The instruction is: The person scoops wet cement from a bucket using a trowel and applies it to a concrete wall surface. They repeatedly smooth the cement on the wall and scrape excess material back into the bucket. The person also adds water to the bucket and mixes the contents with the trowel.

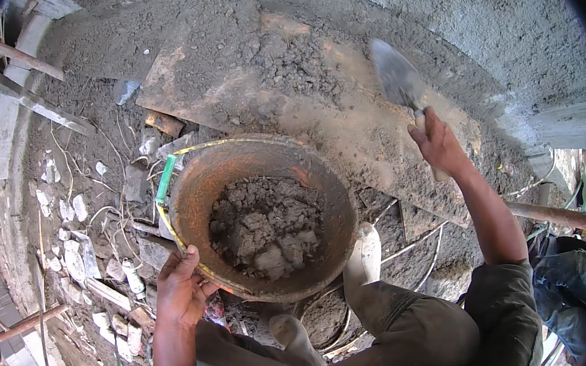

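In front of me a round orange bucket (189, 187), caked with grey mortar, tilts so that its mouth faces me. Lumpy grey mortar (268, 222) lies in its bottom. My left hand (180, 286) pinches the near left part of the rim, where the yellow wire handle (167, 222) runs. A green grip (165, 179) sits on that handle at the bucket's left. My right hand (439, 143) is wrapped round the handle of a trowel (395, 74). Its blade, blurred, points away from me above a mortar-smeared board, apart from the bucket.
The wide board (367, 138) lies beyond the bucket with loose mortar on it. A rough grey plastered wall (506, 21) rises at the right. Stones and rubble (70, 259) lie at the left among cords. A pole (564, 217) juts in at the right; cables cross near my boots (362, 254).
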A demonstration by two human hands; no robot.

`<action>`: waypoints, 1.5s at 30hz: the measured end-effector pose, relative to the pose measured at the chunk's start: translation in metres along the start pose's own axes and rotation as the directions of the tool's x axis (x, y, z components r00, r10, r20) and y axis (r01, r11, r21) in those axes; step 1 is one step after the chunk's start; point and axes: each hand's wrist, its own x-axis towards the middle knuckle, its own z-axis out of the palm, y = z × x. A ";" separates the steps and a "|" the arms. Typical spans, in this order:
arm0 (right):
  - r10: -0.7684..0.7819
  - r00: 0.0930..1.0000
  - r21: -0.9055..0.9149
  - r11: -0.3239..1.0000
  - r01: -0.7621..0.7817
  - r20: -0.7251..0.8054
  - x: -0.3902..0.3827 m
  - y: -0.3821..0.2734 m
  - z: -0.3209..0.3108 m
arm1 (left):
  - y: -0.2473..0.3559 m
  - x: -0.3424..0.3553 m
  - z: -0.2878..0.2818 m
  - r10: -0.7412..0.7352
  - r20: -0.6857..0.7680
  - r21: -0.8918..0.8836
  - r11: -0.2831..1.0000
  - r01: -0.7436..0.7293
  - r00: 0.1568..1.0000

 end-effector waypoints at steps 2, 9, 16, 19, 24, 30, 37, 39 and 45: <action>0.168 0.986 0.151 0.975 -0.163 -0.020 0.012 0.018 0.031 | -0.004 0.003 -0.007 0.028 0.040 0.003 1.000 -0.028 0.999; -0.078 0.993 0.321 0.946 0.045 0.091 0.114 -0.089 0.131 | -0.010 0.004 -0.017 0.025 0.051 -0.013 1.000 -0.024 0.998; -0.094 0.989 0.534 0.845 0.017 0.118 0.182 -0.177 0.105 | -0.012 0.003 -0.014 0.038 0.003 -0.039 0.999 -0.038 0.999; -0.166 0.974 0.583 0.811 0.045 0.156 0.190 -0.161 0.091 | -0.009 0.003 -0.008 0.042 0.015 -0.073 0.997 -0.040 0.999; -0.232 0.972 0.453 0.870 0.195 0.026 0.179 -0.143 0.069 | 0.000 0.003 0.000 0.024 -0.004 -0.038 0.999 -0.024 1.000; -0.384 0.922 0.318 0.881 0.350 0.048 0.101 -0.113 0.017 | 0.000 0.006 -0.001 0.003 -0.008 0.038 0.999 -0.003 1.000; -0.625 0.755 -0.177 0.735 0.655 0.198 -0.041 -0.087 0.002 | 0.007 0.004 0.012 0.012 0.013 -0.026 1.000 -0.012 1.000; -0.391 0.909 -0.104 0.908 0.407 0.142 -0.047 -0.067 0.008 | 0.008 0.003 0.011 0.002 0.028 -0.009 1.000 -0.002 1.000; -0.081 0.991 0.115 0.989 0.093 -0.111 0.021 0.011 0.045 | -0.004 0.006 -0.014 0.023 0.039 -0.005 1.000 -0.023 0.999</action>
